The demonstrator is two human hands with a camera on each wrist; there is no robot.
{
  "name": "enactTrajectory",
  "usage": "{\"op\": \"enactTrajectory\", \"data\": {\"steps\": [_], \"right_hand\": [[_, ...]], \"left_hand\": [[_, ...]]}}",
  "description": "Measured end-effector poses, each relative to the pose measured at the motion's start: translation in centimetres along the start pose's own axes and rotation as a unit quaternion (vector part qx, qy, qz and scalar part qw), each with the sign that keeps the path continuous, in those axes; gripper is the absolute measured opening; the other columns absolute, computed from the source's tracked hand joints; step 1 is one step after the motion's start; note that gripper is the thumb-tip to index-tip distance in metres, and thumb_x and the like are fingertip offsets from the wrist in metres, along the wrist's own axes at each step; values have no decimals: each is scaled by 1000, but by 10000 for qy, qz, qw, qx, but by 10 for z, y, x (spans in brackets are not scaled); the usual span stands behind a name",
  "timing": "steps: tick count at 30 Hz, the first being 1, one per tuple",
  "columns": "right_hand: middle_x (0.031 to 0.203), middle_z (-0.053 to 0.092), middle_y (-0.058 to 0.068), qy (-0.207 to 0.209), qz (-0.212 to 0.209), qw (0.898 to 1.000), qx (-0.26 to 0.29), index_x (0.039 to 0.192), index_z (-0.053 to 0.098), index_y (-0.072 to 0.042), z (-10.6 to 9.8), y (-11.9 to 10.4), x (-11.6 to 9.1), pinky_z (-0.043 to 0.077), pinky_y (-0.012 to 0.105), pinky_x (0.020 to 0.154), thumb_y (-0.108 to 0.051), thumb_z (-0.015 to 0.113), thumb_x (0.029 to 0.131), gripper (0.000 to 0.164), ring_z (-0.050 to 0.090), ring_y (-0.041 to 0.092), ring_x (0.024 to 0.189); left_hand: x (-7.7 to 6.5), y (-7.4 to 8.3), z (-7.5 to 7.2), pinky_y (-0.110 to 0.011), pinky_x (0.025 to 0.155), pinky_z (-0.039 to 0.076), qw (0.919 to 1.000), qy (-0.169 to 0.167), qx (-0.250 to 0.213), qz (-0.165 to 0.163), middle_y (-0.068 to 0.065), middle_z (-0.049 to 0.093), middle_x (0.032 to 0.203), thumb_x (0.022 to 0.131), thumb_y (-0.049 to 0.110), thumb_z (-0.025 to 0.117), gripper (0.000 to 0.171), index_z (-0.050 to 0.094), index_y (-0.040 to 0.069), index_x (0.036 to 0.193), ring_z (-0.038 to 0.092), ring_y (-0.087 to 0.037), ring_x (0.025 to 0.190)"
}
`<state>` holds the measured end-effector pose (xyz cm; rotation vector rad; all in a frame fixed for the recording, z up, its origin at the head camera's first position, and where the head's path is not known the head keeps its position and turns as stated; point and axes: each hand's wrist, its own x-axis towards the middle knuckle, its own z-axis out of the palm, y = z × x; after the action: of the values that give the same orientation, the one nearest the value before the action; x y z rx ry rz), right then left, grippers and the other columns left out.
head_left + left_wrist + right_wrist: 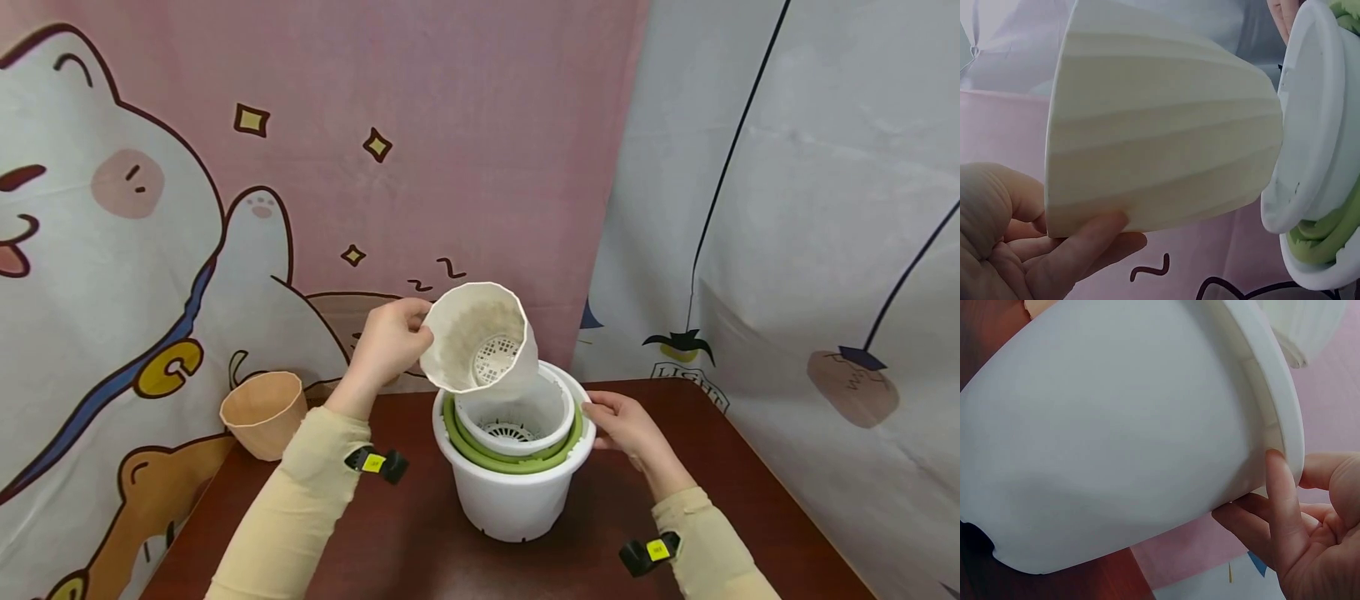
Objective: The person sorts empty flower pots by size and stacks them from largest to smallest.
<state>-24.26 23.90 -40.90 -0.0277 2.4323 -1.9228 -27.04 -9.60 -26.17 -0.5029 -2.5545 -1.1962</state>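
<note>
My left hand (pixel 393 337) pinches the rim of a cream faceted flowerpot (pixel 480 333), tilted so its stained inside and slotted base show in the head view. In the left wrist view the ribbed outer wall of the cream flowerpot (pixel 1166 125) fills the middle. Below it, a large white flowerpot (pixel 512 504) stands on the table, with a green pot (pixel 517 462) nested inside and a smaller white pot (pixel 555 408) within that. At the large pot's right rim, my right hand (pixel 618 425) grips the edge, fingers around the lip (pixel 1291 419).
On the left of the dark red-brown table (pixel 390 533) sits a peach faceted pot (pixel 264 414). A pink cartoon curtain (pixel 487 125) hangs behind, and a grey one (pixel 810 208) with lamp drawings hangs at the right edge.
</note>
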Motion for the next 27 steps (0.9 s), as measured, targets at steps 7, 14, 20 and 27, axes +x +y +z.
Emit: {"op": "enactTrajectory", "data": {"steps": [7, 14, 20, 27], "right_hand": [[121, 63, 25, -6, 28, 10000, -51, 138, 47, 11, 0, 0, 0, 59, 32, 68, -20, 61, 100, 51, 67, 16, 81], [122, 63, 26, 3, 14, 10000, -64, 138, 47, 11, 1, -2, 0, 59, 32, 67, -18, 60, 100, 50, 66, 16, 82], [122, 62, 26, 19, 25, 10000, -72, 138, 47, 11, 0, -1, 1, 60, 32, 68, -19, 60, 100, 51, 67, 16, 82], [123, 62, 26, 23, 54, 9998, -166, 139, 47, 10, 0, -2, 0, 59, 32, 68, -20, 60, 100, 51, 67, 16, 82]], "left_hand": [[5, 4, 10, -27, 43, 48, 9997, -153, 113, 130, -12, 72, 86, 84, -1, 54, 34, 71, 3, 113, 61, -16, 52], [8, 5, 22, -25, 42, 42, 9991, -241, 95, 348, -8, 71, 76, 81, -4, 52, 32, 73, 3, 105, 53, -12, 46], [9, 4, 30, -25, 41, 45, 9986, -357, 208, 336, -6, 68, 73, 81, -5, 53, 30, 73, 3, 102, 54, -12, 47], [9, 2, 40, -24, 43, 44, 9969, -431, 550, 370, -3, 65, 72, 81, -5, 54, 29, 73, 2, 101, 52, -12, 49]]}}
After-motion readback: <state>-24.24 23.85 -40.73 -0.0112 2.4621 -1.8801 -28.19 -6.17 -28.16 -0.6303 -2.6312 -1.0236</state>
